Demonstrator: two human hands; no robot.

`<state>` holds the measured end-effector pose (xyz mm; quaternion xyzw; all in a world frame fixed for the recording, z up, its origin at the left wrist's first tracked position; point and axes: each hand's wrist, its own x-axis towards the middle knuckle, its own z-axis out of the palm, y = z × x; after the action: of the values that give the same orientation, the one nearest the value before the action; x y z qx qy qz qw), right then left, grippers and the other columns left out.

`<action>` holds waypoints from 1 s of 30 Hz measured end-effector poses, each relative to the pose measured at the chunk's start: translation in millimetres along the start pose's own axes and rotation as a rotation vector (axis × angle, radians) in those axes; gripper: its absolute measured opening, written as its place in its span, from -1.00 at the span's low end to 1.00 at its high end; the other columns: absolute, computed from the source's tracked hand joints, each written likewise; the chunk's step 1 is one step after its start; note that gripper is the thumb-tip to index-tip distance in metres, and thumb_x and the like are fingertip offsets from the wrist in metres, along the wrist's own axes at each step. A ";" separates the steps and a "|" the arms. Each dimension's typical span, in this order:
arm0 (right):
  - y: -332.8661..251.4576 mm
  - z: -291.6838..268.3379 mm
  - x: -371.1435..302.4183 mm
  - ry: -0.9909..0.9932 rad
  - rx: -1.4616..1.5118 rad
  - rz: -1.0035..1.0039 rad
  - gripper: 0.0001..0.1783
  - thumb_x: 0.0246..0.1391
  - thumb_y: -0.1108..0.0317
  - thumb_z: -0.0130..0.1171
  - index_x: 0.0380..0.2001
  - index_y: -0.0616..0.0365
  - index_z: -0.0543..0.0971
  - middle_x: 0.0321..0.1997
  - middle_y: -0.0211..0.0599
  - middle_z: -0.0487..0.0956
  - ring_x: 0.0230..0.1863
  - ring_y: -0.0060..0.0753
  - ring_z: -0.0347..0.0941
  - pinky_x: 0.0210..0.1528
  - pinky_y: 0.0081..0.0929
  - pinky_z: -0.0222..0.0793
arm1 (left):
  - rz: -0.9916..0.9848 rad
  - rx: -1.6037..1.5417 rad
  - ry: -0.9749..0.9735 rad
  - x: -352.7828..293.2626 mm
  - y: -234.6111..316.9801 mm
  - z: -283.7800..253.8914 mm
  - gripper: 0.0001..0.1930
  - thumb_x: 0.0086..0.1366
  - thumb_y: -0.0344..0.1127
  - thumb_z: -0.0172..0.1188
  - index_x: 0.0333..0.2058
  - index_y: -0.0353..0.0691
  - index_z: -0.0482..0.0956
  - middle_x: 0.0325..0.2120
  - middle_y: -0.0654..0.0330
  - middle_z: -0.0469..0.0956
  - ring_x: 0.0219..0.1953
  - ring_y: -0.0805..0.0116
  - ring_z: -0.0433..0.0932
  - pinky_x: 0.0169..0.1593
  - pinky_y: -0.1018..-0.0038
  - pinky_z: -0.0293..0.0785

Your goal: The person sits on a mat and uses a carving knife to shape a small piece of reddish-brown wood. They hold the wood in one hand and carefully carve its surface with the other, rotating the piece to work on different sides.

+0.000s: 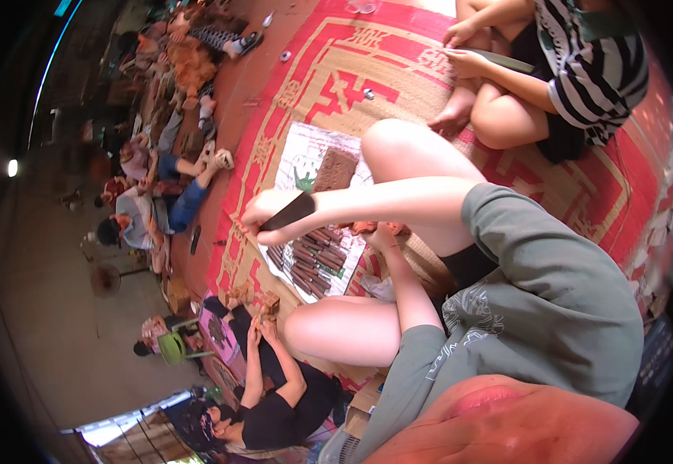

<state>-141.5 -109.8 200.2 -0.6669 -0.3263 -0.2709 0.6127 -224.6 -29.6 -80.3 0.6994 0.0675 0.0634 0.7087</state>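
My right hand is closed round a dark, flat bar-like piece, held above a white printed sheet. Only part of the piece shows, so its kind is unclear. Between my knees, my left hand closes on a reddish-orange piece of unclear kind, partly hidden by my right forearm. Several carving tools with brown wooden handles lie in a cluster on the sheet, below my right forearm. A brown carved block rests on the same sheet, beside a small green shape.
A red and tan patterned mat lies under the sheet. One person in a striped top sits close by at upper right; another in black sits at lower left, hands on a small wooden piece. More people sit along the far left, near a fan.
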 end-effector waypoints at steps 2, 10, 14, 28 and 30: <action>-1.3 5.4 -6.5 -0.054 0.136 0.038 -0.91 -0.29 0.44 0.03 -0.65 0.25 0.40 -0.61 -0.13 0.44 -0.49 -0.07 0.40 -0.41 -0.23 0.30 | -0.009 -0.040 0.053 -1.9 2.7 -2.4 -0.55 -0.11 -0.51 0.29 -0.20 -0.29 0.32 -0.23 0.23 0.41 -0.19 0.48 0.39 -0.05 0.54 0.34; -42.3 -3.8 -0.8 -0.123 0.145 -0.024 -0.93 -0.29 0.50 0.00 -0.60 0.24 0.38 -0.63 -0.17 0.43 -0.52 -0.08 0.40 -0.46 -0.24 0.28 | -0.035 -0.114 0.069 0.7 5.0 -9.4 -0.39 -0.19 -0.53 0.33 -0.11 -0.30 0.25 -0.14 0.17 0.36 -0.11 0.41 0.36 0.02 0.47 0.29; -46.7 -14.6 -4.7 -0.197 0.029 -0.034 -0.94 -0.28 0.53 0.00 -0.60 0.24 0.37 -0.64 -0.16 0.42 -0.55 -0.08 0.37 -0.47 -0.25 0.25 | -0.053 -0.167 0.036 0.6 2.8 -3.5 -0.32 -0.23 -0.54 0.35 -0.07 -0.31 0.22 -0.10 0.14 0.33 -0.07 0.37 0.35 0.06 0.43 0.26; -13.0 8.1 -117.4 0.539 0.325 0.619 -0.88 -0.20 0.40 0.13 -0.55 0.19 0.45 -0.65 -0.44 0.42 -0.57 -0.64 0.35 -0.58 -0.55 0.27 | 0.010 -0.307 0.060 18.5 -23.3 -13.4 -0.03 -0.39 -0.57 0.43 0.08 -0.29 0.10 0.05 0.06 0.23 0.07 0.26 0.28 0.18 0.32 0.20; 15.8 19.9 -145.2 0.571 0.272 0.650 -0.88 -0.16 0.39 0.11 -0.56 0.21 0.43 -0.64 -0.45 0.41 -0.61 -0.63 0.33 -0.60 -0.58 0.24 | 0.104 -0.109 0.056 14.3 -18.1 -12.2 0.03 -0.44 -0.59 0.46 0.10 -0.24 0.08 0.07 0.12 0.20 0.08 0.31 0.25 0.17 0.31 0.23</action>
<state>-223.0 -105.5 77.5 -0.5467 0.0495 -0.1920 0.8135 -212.9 -15.2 -98.6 0.6604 0.0476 0.1232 0.7392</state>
